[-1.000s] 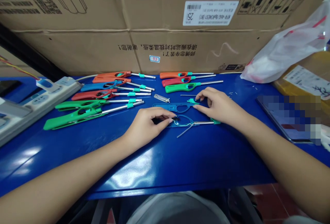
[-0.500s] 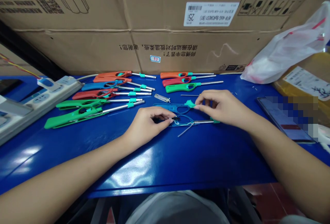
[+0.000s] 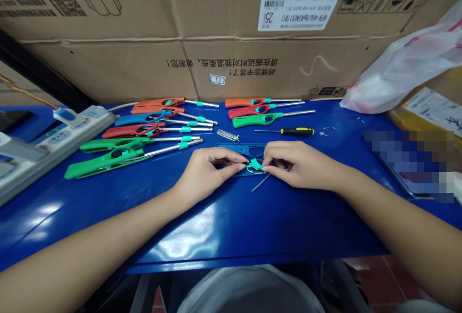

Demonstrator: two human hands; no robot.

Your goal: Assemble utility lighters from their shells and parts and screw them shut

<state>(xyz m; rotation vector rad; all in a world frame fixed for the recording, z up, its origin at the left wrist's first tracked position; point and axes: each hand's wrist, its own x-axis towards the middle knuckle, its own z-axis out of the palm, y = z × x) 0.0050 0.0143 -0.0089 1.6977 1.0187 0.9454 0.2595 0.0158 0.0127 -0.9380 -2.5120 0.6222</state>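
Note:
My left hand (image 3: 212,171) is closed in a pinch on a small black part (image 3: 247,163), mostly hidden by the fingers. Between the fingertips of my right hand (image 3: 301,161) is a teal lighter trigger (image 3: 256,164), right up against the black part. Under both hands lies an opened blue lighter casing (image 3: 231,147), its halves one behind the other. A thin clear tube (image 3: 260,183) sticks out toward the front. Just behind the casing rests a small clear fuel tank (image 3: 227,135). My right hand covers the front half's metal barrel.
Several long-reach lighters (image 3: 108,163) lie at left, more (image 3: 256,119) at the back. A yellow-black screwdriver (image 3: 298,131) and small screws (image 3: 324,134) lie behind my right hand. A power strip (image 3: 54,142) borders the left, a phone (image 3: 397,169) the right. Cardboard (image 3: 137,72) stands behind.
My right hand has moved left and slightly nearer with the teal trigger, bringing it to the black part in my left hand. The screwdriver handle has come into sight.

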